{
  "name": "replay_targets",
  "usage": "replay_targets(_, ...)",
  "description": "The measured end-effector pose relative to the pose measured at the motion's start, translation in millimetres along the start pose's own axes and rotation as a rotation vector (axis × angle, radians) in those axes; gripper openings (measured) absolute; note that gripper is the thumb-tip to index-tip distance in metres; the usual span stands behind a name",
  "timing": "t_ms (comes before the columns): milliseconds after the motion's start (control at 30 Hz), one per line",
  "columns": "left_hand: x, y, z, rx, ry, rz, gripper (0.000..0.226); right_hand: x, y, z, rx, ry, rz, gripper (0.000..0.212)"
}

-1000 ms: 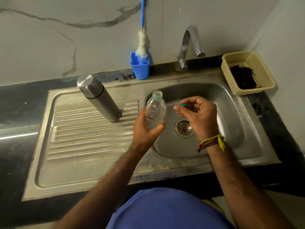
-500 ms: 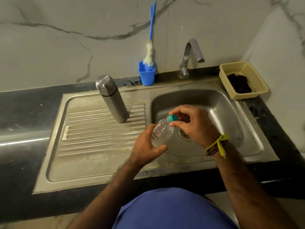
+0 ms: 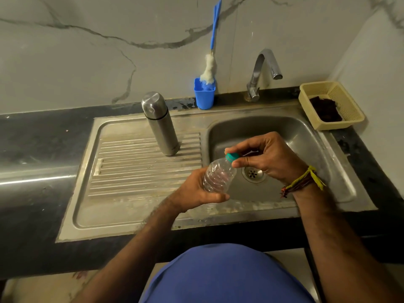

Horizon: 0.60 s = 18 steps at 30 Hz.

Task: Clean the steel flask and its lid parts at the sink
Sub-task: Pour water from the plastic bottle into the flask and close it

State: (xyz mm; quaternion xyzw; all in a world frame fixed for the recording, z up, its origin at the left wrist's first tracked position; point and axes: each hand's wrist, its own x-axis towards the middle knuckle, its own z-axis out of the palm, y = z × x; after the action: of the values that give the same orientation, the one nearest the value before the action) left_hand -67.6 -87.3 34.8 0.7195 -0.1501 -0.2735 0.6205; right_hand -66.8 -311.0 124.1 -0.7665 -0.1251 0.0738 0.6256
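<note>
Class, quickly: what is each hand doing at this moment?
Left hand: closed, gripping the plastic bottle around its body.
Right hand: closed, pinching the green cap on the bottle's neck.

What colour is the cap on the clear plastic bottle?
Teal green, on the small screw cap, seen in the head view.

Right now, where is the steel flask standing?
In the head view, the steel flask stands upright on the ribbed drainboard, left of the sink basin, untouched by either hand.
</note>
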Motion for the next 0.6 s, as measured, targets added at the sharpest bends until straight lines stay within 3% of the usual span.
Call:
replay_targets(100, 1, 0, 1, 0.110, 0.124, 0.042, 0.061, 4, -8, 7, -0.225, 0.121, 0.006, 0.036)
replay_targets(233, 4, 1, 2, 0.378, 0.323, 0.085, 0.066, 8, -7, 25, -0.566, 0.338, -0.022, 0.047)
replay_targets(400, 5, 1, -10, 0.608, 0.385, 0.149, 0.069, 2, -8, 37, -0.523, 0.282, -0.013, 0.018)
replay_targets(533, 6, -5, -6, 0.599, 0.415, 0.154, 0.067, 10, -6, 46, -0.601, 0.360, 0.094, 0.028)
replay_targets(600, 8, -9, -6, 0.565, 0.397, 0.145, 0.064, 10, -4, 45, -0.600, 0.324, 0.105, 0.029)
